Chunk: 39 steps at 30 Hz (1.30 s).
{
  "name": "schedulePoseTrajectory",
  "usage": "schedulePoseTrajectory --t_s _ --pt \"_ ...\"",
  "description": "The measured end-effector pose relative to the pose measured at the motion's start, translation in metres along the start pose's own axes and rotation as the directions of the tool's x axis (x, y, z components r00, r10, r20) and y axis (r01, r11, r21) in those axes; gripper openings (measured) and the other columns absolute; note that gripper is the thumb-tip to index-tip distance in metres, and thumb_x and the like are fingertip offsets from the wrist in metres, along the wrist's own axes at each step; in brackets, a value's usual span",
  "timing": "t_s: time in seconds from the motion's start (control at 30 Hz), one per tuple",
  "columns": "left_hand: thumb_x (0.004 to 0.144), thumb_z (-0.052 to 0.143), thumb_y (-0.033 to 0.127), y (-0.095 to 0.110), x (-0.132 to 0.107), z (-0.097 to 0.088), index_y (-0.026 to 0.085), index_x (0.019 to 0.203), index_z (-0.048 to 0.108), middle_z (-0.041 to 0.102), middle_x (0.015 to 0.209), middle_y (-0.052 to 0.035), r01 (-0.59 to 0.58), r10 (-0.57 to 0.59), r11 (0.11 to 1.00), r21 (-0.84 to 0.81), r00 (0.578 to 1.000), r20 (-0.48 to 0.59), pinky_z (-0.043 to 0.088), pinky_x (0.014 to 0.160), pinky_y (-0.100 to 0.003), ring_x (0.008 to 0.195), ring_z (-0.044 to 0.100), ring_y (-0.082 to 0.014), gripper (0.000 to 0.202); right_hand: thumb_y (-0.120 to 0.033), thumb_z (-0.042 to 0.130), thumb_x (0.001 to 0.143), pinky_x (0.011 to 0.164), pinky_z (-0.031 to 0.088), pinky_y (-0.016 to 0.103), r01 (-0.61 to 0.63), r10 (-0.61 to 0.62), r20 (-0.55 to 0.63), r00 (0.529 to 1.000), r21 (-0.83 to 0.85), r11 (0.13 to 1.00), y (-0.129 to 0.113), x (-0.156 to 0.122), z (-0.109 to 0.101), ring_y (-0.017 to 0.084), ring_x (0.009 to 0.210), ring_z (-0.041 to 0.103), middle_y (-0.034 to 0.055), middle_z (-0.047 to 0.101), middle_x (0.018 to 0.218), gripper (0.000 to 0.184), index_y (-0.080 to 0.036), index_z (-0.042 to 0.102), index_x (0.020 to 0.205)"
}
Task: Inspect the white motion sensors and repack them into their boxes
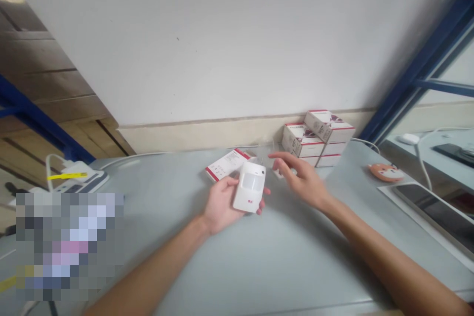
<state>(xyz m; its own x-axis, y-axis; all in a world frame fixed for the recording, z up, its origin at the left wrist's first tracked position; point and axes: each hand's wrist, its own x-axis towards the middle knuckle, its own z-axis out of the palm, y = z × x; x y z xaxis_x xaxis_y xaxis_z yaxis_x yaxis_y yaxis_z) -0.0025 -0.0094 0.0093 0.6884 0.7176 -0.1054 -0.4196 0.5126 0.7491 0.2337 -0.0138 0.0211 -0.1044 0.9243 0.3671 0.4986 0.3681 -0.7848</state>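
My left hand (222, 206) holds a white plastic PIR motion sensor (251, 186) upright on its palm, with the fingers curling around from behind. The sensor's domed lens faces up toward me. My right hand (299, 179) hovers just right of the sensor with its fingers spread, touching nothing that I can see. A flat white-and-red product box (225, 165) lies on the table beyond my left hand. Behind my right fingers stands a stack of similar boxes (302, 141), and one more box (329, 126) lies tilted on top.
The grey table (296, 256) runs up to a white wall. A dark tablet (433, 212) lies at the right, beside an orange fox-faced pouch (387, 173). A white device with a yellow strap (77, 177) sits at the left, near a pixelated patch. White cables trail along the back.
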Motion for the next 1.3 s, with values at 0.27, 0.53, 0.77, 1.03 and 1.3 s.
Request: schedulePoseTrajectory --t_s 0.27,0.53,0.77,1.03,1.3 --pt "0.086 0.047 0.040 -0.007 -0.003 0.003 0.015 0.124 0.067 0.073 0.103 -0.0167 0.113 -0.111 0.993 -0.034 0.992 0.055 0.047 0.081 -0.044 0.085 0.068 -0.0296 0.049 -0.063 0.066 0.095 0.059 0.032 0.028 -0.371 0.315 0.218 0.924 0.300 0.879 -0.004 0.000 0.004 0.013 0.064 0.041 -0.0039 0.051 0.068 0.043 -0.022 0.079 0.095" --pt "0.081 0.047 0.039 -0.013 -0.004 0.010 0.013 0.115 0.065 0.072 0.098 -0.0169 0.247 -0.243 0.969 -0.024 0.964 0.108 0.047 0.077 -0.044 0.080 0.068 -0.0302 0.046 -0.050 0.076 0.087 0.051 0.021 0.030 -0.253 0.388 -0.068 0.919 0.653 0.714 0.000 0.012 -0.009 0.012 0.056 0.022 -0.0077 0.031 0.063 0.029 -0.021 0.075 0.090" --pt "0.081 0.047 0.048 -0.008 -0.002 -0.002 0.010 0.103 0.067 0.067 0.089 -0.0149 0.380 -0.386 0.922 0.071 0.895 0.224 0.044 0.066 -0.038 0.068 0.063 -0.0251 0.049 -0.036 0.083 0.079 0.043 0.020 0.026 0.012 0.382 -0.282 0.880 0.818 0.575 0.008 0.031 -0.050 0.010 0.053 0.021 -0.0072 0.036 0.066 0.021 -0.022 0.068 0.084" --pt "0.083 0.043 0.046 -0.008 0.002 -0.007 0.015 0.114 0.057 0.071 0.090 -0.0158 0.425 -0.452 0.892 0.155 0.855 0.255 0.045 0.064 -0.038 0.068 0.066 -0.0295 0.045 -0.017 0.083 0.079 0.037 0.025 0.021 0.158 0.414 -0.350 0.840 0.888 0.431 0.030 0.031 -0.107 0.006 0.046 0.025 -0.0091 0.040 0.058 0.017 -0.025 0.068 0.081" --pt "0.085 0.043 0.043 -0.009 0.000 -0.009 0.020 0.118 0.051 0.074 0.093 -0.0143 0.426 -0.459 0.887 0.177 0.852 0.253 0.041 0.066 -0.036 0.070 0.070 -0.0311 0.040 -0.020 0.090 0.083 0.037 0.030 0.015 0.132 0.409 -0.238 0.881 0.953 0.272 0.033 0.033 -0.098 0.003 0.045 0.032 -0.0101 0.044 0.060 0.024 -0.023 0.066 0.083"
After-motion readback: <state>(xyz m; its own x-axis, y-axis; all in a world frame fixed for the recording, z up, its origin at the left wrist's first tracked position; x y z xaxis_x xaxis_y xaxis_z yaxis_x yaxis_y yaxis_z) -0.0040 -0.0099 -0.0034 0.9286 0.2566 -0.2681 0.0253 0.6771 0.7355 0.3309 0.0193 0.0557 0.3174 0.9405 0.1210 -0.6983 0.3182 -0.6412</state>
